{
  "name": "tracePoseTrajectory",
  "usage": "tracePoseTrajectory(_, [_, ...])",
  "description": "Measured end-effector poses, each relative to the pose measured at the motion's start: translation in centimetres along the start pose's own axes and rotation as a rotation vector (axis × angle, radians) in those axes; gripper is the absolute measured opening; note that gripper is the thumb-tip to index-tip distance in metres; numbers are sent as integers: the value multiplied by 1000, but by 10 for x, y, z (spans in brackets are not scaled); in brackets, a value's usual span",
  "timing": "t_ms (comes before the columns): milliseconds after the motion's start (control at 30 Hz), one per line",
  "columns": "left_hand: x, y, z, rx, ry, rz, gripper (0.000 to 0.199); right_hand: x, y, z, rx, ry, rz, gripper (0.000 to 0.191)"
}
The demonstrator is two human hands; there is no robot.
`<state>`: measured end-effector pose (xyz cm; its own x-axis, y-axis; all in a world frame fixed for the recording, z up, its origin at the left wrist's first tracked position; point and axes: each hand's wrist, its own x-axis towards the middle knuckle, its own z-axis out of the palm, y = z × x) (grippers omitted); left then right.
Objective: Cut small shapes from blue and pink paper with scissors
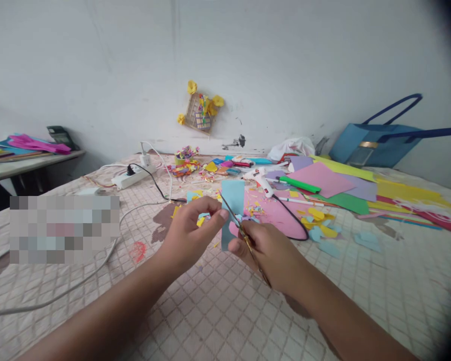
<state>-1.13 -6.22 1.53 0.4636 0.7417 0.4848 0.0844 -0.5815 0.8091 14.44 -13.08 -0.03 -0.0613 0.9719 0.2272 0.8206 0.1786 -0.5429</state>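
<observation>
A light blue strip of paper (233,196) stands upright in front of me, near the middle of the view. My left hand (195,225) pinches its left edge between thumb and fingers. In my right hand (272,250) is a pair of scissors (251,246), its blades pointing up and to the left across the blue paper. The fingers of my right hand are wrapped round the handles. Both hands are close together above the patterned tablecloth (195,321).
Behind the hands lie a white glue gun (261,181), a green marker (298,184), pink paper (278,215) and yellow scraps (317,215). Coloured sheets (323,178) and a blue bag (376,145) are at the right. A power strip (134,176) with cables is at the left.
</observation>
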Motion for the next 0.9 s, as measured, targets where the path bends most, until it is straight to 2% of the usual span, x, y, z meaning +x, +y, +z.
tracePoseTrajectory(667, [-3,5,4,-110,18,-81,21,2,-2,-2,-16,31,26,45])
tracePoseTrajectory(900, [-2,3,4,-119,-20,-76,24,2,-1,1,-1,33,-2,46])
